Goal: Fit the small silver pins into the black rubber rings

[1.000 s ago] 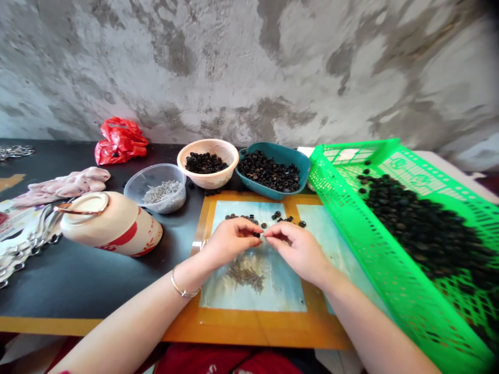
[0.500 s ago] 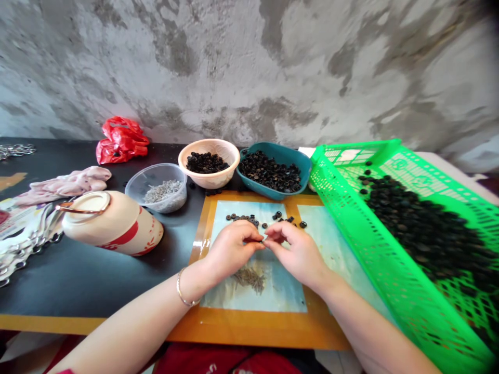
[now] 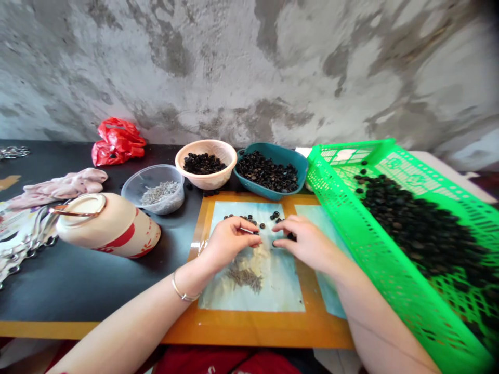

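Compared with the earlier view, the right hand (image 3: pixel 307 241) has separated from the left hand (image 3: pixel 230 241) and sits apart, fingers loosely curled, fingertips just beside a cluster of small black rings (image 3: pixel 290 237) at its 9 o'clock. The left hand pinches a thin silver pin (image 3: pixel 245 230) between thumb and forefinger. More rings lie at its 1 o'clock on a pale blue sheet (image 3: pixel 280 291); loose pins (image 3: pixel 245 277) lie at its 5 o'clock.
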A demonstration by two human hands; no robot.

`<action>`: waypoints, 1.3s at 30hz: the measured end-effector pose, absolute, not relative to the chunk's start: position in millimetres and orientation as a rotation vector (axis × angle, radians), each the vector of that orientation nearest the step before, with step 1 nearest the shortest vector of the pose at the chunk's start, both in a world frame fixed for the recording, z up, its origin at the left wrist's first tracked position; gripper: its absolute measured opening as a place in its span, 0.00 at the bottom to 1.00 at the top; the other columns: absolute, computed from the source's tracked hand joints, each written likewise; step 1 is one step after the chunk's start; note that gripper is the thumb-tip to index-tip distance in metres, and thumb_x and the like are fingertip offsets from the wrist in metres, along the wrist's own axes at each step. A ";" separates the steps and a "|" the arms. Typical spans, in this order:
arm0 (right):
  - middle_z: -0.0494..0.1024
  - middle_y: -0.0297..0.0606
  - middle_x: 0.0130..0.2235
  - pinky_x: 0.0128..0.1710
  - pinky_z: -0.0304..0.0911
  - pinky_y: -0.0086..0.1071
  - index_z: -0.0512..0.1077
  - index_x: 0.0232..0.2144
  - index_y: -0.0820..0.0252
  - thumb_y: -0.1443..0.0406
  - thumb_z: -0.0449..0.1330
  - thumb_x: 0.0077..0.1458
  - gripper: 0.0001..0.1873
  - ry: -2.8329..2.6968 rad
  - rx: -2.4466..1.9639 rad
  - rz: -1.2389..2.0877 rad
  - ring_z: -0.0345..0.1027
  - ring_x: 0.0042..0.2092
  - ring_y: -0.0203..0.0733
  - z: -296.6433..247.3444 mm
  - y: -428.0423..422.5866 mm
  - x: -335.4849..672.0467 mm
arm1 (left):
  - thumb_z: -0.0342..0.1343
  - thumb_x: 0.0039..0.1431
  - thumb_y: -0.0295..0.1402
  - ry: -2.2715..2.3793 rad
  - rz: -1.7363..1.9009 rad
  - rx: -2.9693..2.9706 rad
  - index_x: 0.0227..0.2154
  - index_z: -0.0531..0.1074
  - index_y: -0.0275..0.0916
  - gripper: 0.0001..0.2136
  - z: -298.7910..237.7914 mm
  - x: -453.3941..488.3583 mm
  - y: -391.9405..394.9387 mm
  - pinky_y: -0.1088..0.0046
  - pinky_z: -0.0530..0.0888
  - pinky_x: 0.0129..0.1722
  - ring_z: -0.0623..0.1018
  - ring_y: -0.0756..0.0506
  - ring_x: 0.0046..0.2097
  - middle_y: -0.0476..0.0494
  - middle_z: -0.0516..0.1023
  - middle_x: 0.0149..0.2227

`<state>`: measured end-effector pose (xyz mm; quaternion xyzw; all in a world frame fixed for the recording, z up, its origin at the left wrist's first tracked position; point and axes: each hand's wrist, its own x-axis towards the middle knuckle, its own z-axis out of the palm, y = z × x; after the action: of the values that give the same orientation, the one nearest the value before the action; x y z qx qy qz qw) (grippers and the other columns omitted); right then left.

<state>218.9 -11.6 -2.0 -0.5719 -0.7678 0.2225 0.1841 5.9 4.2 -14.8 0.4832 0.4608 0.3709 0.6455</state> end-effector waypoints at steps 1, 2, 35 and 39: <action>0.75 0.39 0.35 0.42 0.61 0.39 0.78 0.38 0.56 0.64 0.67 0.50 0.10 -2.252 -1.616 0.583 0.67 0.41 0.46 -3.5 -11.2 219.3 | 0.68 0.42 0.30 1.054 0.828 1.086 0.31 0.75 0.35 0.12 -14.6 5.4 4.7 0.69 0.77 0.34 0.80 0.47 0.28 0.47 0.80 0.24; 0.75 0.39 0.35 0.42 0.61 0.39 0.78 0.37 0.57 0.64 0.68 0.50 0.09 -2.317 -1.614 0.552 0.67 0.42 0.47 -5.0 -11.2 218.7 | 0.69 0.41 0.30 1.054 0.810 1.077 0.31 0.76 0.35 0.12 -14.5 4.9 5.1 0.69 0.77 0.35 0.80 0.46 0.28 0.47 0.80 0.23; 0.75 0.40 0.35 0.42 0.62 0.36 0.77 0.35 0.58 0.65 0.63 0.54 0.05 -2.341 -1.797 0.442 0.69 0.41 0.46 0.1 -5.4 244.6 | 0.67 0.46 0.28 1.018 0.812 0.991 0.33 0.76 0.34 0.10 -4.8 4.3 4.1 0.70 0.79 0.39 0.82 0.48 0.31 0.45 0.82 0.27; 0.75 0.41 0.35 0.39 0.62 0.35 0.76 0.36 0.59 0.65 0.61 0.55 0.06 -2.312 -1.846 0.422 0.69 0.38 0.46 -1.7 -7.5 238.3 | 0.68 0.44 0.30 1.029 0.808 1.014 0.33 0.76 0.33 0.12 -7.6 4.3 4.2 0.70 0.78 0.39 0.82 0.47 0.32 0.44 0.82 0.27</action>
<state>238.3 -7.5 -1.7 -0.6159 -0.7714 0.1407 0.0767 4.3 4.2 -7.6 0.4511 0.4578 0.3592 0.6767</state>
